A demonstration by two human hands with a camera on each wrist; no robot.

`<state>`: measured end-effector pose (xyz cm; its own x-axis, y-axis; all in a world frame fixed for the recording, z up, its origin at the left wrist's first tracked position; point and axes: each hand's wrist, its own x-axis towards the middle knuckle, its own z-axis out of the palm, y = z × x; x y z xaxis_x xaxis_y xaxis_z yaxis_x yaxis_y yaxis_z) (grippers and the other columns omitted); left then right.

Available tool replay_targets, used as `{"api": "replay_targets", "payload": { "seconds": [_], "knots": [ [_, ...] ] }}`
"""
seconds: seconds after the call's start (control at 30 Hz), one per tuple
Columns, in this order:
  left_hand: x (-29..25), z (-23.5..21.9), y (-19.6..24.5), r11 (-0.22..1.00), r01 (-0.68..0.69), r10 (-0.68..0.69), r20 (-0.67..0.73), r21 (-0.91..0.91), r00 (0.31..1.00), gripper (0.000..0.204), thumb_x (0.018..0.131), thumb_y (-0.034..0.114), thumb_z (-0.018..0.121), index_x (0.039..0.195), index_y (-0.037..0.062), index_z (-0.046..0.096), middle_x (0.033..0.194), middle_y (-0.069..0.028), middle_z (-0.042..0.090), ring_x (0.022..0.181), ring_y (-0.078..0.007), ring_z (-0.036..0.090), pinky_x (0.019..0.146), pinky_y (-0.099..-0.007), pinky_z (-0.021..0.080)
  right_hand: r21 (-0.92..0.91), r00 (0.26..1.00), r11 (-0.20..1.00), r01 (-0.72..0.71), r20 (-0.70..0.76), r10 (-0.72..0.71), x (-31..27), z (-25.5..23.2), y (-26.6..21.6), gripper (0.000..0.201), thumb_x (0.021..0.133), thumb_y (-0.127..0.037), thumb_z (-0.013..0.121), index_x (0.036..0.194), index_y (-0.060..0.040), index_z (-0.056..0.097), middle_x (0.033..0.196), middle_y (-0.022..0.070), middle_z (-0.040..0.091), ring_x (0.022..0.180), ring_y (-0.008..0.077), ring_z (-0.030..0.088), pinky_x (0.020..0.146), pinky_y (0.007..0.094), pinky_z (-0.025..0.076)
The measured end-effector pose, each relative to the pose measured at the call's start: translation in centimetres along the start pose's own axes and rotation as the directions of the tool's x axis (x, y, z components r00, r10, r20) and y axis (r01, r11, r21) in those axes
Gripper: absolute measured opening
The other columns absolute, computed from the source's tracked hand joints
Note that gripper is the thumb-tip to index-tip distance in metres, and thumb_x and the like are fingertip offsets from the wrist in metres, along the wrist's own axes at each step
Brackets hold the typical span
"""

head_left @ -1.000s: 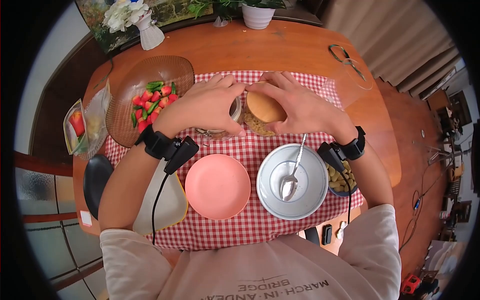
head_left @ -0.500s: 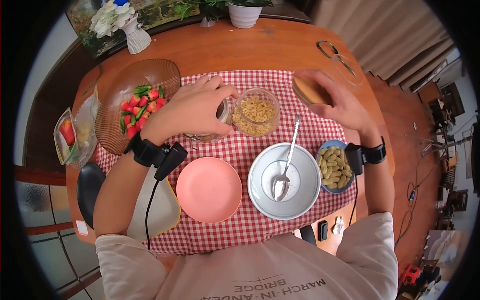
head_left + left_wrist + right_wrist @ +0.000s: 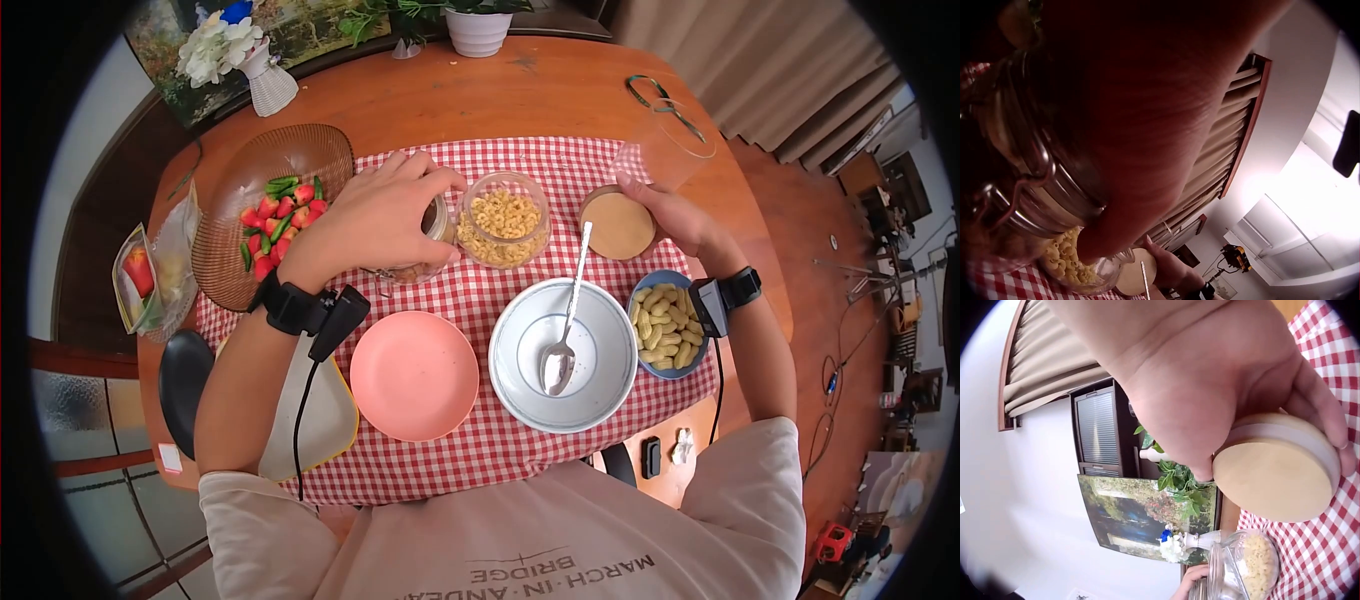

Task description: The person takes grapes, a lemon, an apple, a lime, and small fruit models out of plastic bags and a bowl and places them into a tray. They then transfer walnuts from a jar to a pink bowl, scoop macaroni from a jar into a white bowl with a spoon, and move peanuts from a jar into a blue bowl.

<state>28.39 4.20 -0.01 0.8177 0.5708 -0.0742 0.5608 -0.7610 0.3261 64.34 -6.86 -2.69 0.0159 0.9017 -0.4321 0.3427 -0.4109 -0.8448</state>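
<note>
My left hand grips the top of a glass jar, largely hidden under the palm in the head view. In the left wrist view this clip-top jar shows its metal wire clasp. Right of it stands a clear jar of curly pasta with its mouth uncovered. My right hand holds a round wooden lid by its edge, right of the pasta jar. The lid's flat tan face and pale sealing band show in the right wrist view, close over the checked cloth.
In front stand a pink plate, a white bowl with a metal spoon, and a blue bowl of peanuts. At left is a brown glass bowl with red and green pieces. The spoon's handle reaches up near the lid.
My right hand has taken the wooden lid off the pasta jar, carried it right and tilted its flat face toward the head camera. The left hand stays on the clip-top jar.
</note>
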Motion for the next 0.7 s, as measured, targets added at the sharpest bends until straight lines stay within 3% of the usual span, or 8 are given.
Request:
{"api": "replay_targets", "payload": {
  "seconds": [0.1, 0.17, 0.3, 0.37, 0.43, 0.47, 0.53, 0.7],
  "knots": [
    [0.3, 0.5, 0.0, 0.996, -0.021, 0.025, -0.047, 0.09, 0.999, 0.083, 0.07, 0.039, 0.085, 0.143, 0.012, 0.054, 0.142, -0.0136, 0.052, 0.133, -0.0368, 0.048, 0.111, -0.0469, 0.039, -0.12, 0.993, 0.989, -0.086, -0.086, 0.076, 0.1, -0.3, 0.2, 0.067, 0.105, -0.06, 0.043, 0.122, 0.0005, 0.069, 0.104, 0.0157, 0.075, 0.088, 0.0201, 0.074, 0.068, 0.0303, 0.059],
    [0.9, 1.1, 0.7, 0.994, -0.097, 0.104, -0.184, 0.047, 0.977, 0.09, 0.07, 0.035, 0.087, 0.148, 0.0106, 0.049, 0.151, -0.0159, 0.047, 0.138, -0.0403, 0.045, 0.113, -0.0482, 0.037, -0.212, 0.986, 0.969, -0.126, -0.136, 0.098, -0.4, -0.1, 0.2, 0.065, 0.106, -0.057, 0.044, 0.119, 0.0015, 0.069, 0.099, 0.0161, 0.075, 0.084, 0.0197, 0.073, 0.065, 0.0309, 0.058],
    [3.7, 1.1, 2.9, 0.986, -0.165, 0.164, -0.083, -0.012, 0.983, 0.092, 0.068, 0.029, 0.089, 0.148, 0.0094, 0.048, 0.149, -0.0178, 0.05, 0.137, -0.0399, 0.048, 0.115, -0.0507, 0.036, -0.497, 0.975, 0.863, -0.092, -0.222, -0.024, -1.6, 0.2, 1.5, 0.048, 0.105, -0.041, 0.051, 0.115, 0.0011, 0.071, 0.093, 0.0172, 0.074, 0.083, 0.0264, 0.072, 0.073, 0.0366, 0.057],
    [4.9, 0.3, 3.8, 0.975, -0.215, 0.22, 0.101, -0.063, 0.97, 0.091, 0.067, 0.026, 0.09, 0.146, 0.0073, 0.049, 0.143, -0.019, 0.056, 0.132, -0.0377, 0.053, 0.114, -0.049, 0.038, -0.564, 0.971, 0.821, -0.09, -0.233, -0.053, -2.2, -0.5, 2.0, 0.04, 0.103, -0.035, 0.054, 0.114, -0.0005, 0.071, 0.094, 0.0171, 0.074, 0.086, 0.0293, 0.072, 0.078, 0.0384, 0.056],
    [5.8, 1.1, 3.5, 0.96, -0.265, 0.271, 0.063, -0.09, 0.96, 0.091, 0.066, 0.025, 0.09, 0.145, 0.0065, 0.05, 0.142, -0.019, 0.057, 0.131, -0.0367, 0.054, 0.113, -0.0475, 0.04, -0.746, 0.969, 0.655, -0.12, -0.23, -0.085, -3.3, -1.3, 2.2, 0.03, 0.1, -0.025, 0.055, 0.116, -0.0046, 0.072, 0.1, 0.0159, 0.075, 0.094, 0.0326, 0.071, 0.086, 0.04, 0.054],
    [6.1, 1.5, 3.4, 0.944, -0.307, 0.312, 0.026, -0.117, 0.95, 0.09, 0.065, 0.024, 0.09, 0.144, 0.0056, 0.051, 0.141, -0.019, 0.058, 0.13, -0.0356, 0.055, 0.112, -0.046, 0.041, -0.74, 0.968, 0.661, -0.125, -0.237, -0.082, -4.2, -1.7, 2.1, 0.03, 0.1, -0.025, 0.055, 0.116, -0.0046, 0.072, 0.1, 0.0159, 0.075, 0.094, 0.0326, 0.071, 0.086, 0.04, 0.054],
    [5.8, 1.4, 4.2, 0.944, -0.303, 0.308, 0.014, -0.126, 0.951, 0.089, 0.066, 0.023, 0.09, 0.144, 0.0055, 0.051, 0.141, -0.019, 0.058, 0.13, -0.0357, 0.055, 0.111, -0.0446, 0.042, -0.73, 0.991, 0.673, 0.121, 0.054, -0.12, -6.0, -2.4, 1.6, 0.027, 0.099, -0.019, 0.056, 0.117, -0.0072, 0.072, 0.108, 0.0136, 0.075, 0.101, 0.0315, 0.07, 0.09, 0.0401, 0.054],
    [5.5, 2.2, 4.7, 0.958, -0.256, 0.254, -0.029, -0.132, 0.967, 0.088, 0.066, 0.021, 0.09, 0.144, 0.0051, 0.051, 0.144, -0.0193, 0.055, 0.133, -0.0371, 0.052, 0.113, -0.045, 0.041, -0.577, 0.985, 0.805, 0.136, 0.166, -0.047, -6.8, -2.2, 2.3, 0.025, 0.097, -0.013, 0.058, 0.116, -0.0064, 0.072, 0.116, 0.013, 0.073, 0.107, 0.03, 0.068, 0.096, 0.0384, 0.053]
  ]
}}
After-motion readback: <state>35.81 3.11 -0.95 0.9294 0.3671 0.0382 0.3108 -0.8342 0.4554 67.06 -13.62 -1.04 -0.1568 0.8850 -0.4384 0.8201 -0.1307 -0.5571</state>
